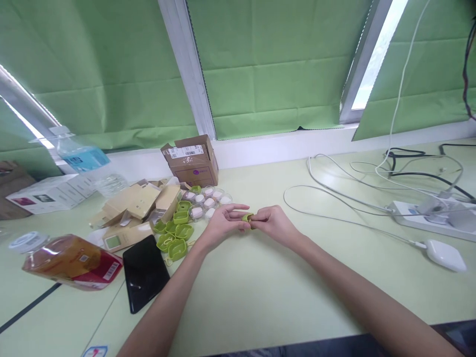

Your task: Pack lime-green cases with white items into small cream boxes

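Both my hands meet over the middle of the pale green table [260, 297]. Between them is a small green plastic case [247, 217]. My left hand [223, 225] pinches its left side, with the upper fingers stretched out. My right hand [273, 223] is curled and grips the case's right side. Most of the case is hidden by my fingers. Left of my hands lie several more green cases [174, 235] and several small white pieces in clear shells [206, 201].
A heap of small tan cartons [139, 206], an open brown box [193, 161], a black phone [145, 272], a drink bottle lying down [70, 260] and a water bottle [84, 156] fill the left. White cables [334, 198], a power strip [435, 218] and a white adapter [446, 255] lie at right.
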Demonstrator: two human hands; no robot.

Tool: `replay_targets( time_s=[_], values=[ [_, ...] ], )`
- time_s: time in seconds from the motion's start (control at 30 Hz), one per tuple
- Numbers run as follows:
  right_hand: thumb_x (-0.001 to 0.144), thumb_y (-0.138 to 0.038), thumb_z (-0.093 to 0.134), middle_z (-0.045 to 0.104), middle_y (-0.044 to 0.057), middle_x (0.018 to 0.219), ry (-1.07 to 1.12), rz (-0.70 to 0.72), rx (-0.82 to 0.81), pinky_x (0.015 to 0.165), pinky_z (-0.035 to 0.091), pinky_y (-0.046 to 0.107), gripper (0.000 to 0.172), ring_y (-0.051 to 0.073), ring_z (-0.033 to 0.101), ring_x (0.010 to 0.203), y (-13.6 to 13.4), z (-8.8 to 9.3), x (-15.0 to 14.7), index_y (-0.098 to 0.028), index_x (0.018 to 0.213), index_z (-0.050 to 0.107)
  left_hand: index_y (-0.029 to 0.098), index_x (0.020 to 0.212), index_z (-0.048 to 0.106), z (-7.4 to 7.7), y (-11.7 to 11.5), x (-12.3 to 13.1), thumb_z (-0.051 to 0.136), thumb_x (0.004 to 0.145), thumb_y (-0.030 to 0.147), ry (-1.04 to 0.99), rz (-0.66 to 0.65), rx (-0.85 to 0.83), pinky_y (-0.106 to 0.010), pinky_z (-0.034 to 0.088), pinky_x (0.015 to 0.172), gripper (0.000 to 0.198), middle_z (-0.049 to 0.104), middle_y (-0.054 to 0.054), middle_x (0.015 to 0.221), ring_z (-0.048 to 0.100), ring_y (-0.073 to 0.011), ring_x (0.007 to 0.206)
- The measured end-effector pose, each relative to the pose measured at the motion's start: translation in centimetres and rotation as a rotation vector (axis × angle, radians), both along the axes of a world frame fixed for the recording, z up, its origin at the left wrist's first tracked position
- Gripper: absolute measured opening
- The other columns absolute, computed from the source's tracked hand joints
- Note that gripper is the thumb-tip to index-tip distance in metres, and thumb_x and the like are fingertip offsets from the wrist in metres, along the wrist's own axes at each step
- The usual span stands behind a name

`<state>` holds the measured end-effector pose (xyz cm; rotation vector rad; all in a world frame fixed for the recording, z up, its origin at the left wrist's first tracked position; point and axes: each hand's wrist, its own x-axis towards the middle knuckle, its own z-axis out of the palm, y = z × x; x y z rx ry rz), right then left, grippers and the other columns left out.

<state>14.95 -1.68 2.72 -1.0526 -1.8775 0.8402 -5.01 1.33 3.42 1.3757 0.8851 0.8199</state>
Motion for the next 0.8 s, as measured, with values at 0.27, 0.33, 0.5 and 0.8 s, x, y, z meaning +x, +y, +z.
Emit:
replay_targets(
  time_s=[0.27,0.33,0.5,0.8],
  values=[
    [0.085,-0.038,0.066,0.055,-0.002,0.06,0.095,-0.006,-0.231,0.058,0.037,0.026,0.028,0.012,0.045,0.06,1.4,-0.5,1.3,-0.017,0.069,0.076,0.01,0.114,0.066,-1.3,0.4,1.3,0.094,0.063,0.034,-0.08,0.107,-0.047,-0.033,0.061,0.068,0.063,0.079,-0.013,0.088,0.074,-0.0199,0.069],
    [0.085,-0.044,0.067,0.062,0.0,0.068,0.14,-0.001,-0.287,0.061,0.042,0.027,0.031,0.013,0.051,0.065,1.8,-0.2,1.9,-0.016,0.079,0.078,0.009,0.108,0.067,-1.5,0.5,1.7,0.094,0.062,0.037,-0.091,0.157,-0.037,-0.034,0.062,0.066,0.06,0.079,-0.013,0.088,0.074,-0.0206,0.069],
    [0.082,-0.051,0.071,0.069,0.009,0.114,0.229,-0.098,-0.212,0.074,0.053,0.031,0.044,0.021,0.064,0.098,2.1,-0.1,2.8,-0.022,0.116,0.071,0.01,0.098,0.068,-1.7,0.4,2.3,0.094,0.061,0.04,-0.132,0.255,-0.027,-0.035,0.064,0.068,0.054,0.079,-0.011,0.085,0.074,-0.0196,0.066],
    [0.072,-0.038,0.084,0.072,0.006,0.11,0.2,0.021,-0.191,0.088,0.052,0.038,0.056,0.023,0.066,0.101,2.4,-1.1,2.3,-0.022,0.123,0.067,0.009,0.103,0.071,-2.0,-0.1,3.1,0.081,0.078,0.052,-0.224,0.23,-0.091,-0.035,0.063,0.078,0.051,0.079,-0.013,0.093,0.075,-0.0198,0.074]
  ],
)
